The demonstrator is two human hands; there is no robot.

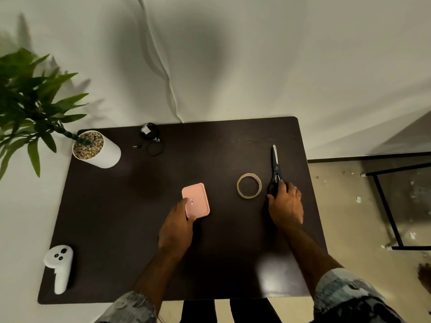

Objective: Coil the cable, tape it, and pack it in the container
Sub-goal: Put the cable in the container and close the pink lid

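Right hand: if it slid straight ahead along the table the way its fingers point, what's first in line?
The scissors. The right hand already rests on their handles, fingers pointing up along the blades. Beyond the tip, bare table to the far edge. The tape roll sits left of that line.

Place: makeshift indoor recording setup, home or office cannot be told
Backdrop: creased white sheet point(210, 66) behind the dark worktop point(116, 206)
Props: potted plant point(95, 148), white handheld controller point(59, 266)
Floor: stained, paint-flecked point(345, 206)
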